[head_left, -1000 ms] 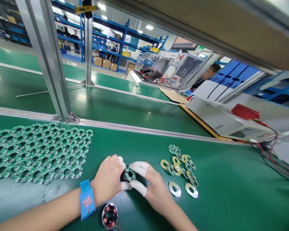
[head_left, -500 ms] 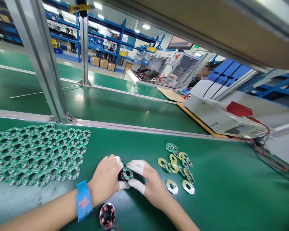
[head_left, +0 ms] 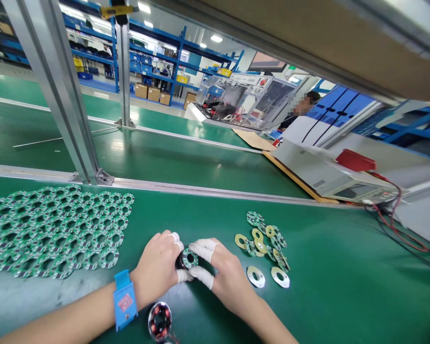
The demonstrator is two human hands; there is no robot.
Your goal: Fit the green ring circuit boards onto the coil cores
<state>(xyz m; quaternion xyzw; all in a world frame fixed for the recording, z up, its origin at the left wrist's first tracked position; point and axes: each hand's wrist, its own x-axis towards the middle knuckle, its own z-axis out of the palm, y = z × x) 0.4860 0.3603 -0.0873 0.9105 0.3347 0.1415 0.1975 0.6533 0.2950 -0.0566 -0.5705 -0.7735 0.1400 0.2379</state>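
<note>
My left hand point(head_left: 161, 260), with white finger cots and a blue wrist strap point(head_left: 125, 300), is closed around a dark motor stator, mostly hidden by the fingers. A ring-shaped green circuit board point(head_left: 190, 258) lies against the stator's face. White-capped fingertips of my right hand point(head_left: 220, 270) pinch this board at its right edge. Below my hands, a second stator point(head_left: 159, 321) with copper windings rests on the green bench. Right of my hands are a scattered pile of ring boards point(head_left: 261, 246) and two pale rings point(head_left: 255, 277), apart from my fingers.
Rows of ring circuit boards point(head_left: 57, 229) cover the bench's left side. A metal post point(head_left: 57, 91) rises behind them, and a rail point(head_left: 208, 192) runs along the back. At right stands a grey instrument point(head_left: 326, 169) with red and black cables point(head_left: 397, 224). A person point(head_left: 301, 110) is beyond.
My right fingers have shifted very slightly at the board's edge. Otherwise both hands, the board and the stators stay in nearly the same place.
</note>
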